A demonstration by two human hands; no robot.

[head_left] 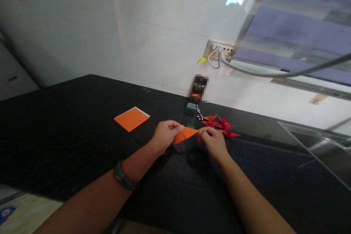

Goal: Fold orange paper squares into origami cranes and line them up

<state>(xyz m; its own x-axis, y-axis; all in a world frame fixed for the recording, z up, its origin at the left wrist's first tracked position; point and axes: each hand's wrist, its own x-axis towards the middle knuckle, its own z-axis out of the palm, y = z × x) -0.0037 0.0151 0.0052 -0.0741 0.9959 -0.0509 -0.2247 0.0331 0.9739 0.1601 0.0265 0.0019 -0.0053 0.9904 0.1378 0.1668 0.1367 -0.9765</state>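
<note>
Both my hands hold a folded orange paper triangle (185, 134) just above a black countertop (68, 142). My left hand (164, 136) pinches its left end with thumb and fingers closed. My right hand (213, 141) pinches the right tip, fingers curled. A dark band sits on my left wrist. A flat stack of orange paper squares (131, 118) lies to the left of my hands. Behind my right hand lie several folded paper cranes (221, 124), red and one orange.
A small dark object (199, 88) and a dark box (190, 109) stand by the white tiled wall. A wall socket (221, 49) with a grey cable is above them. A steel sink (318, 146) is set into the counter at right. A window is upper right.
</note>
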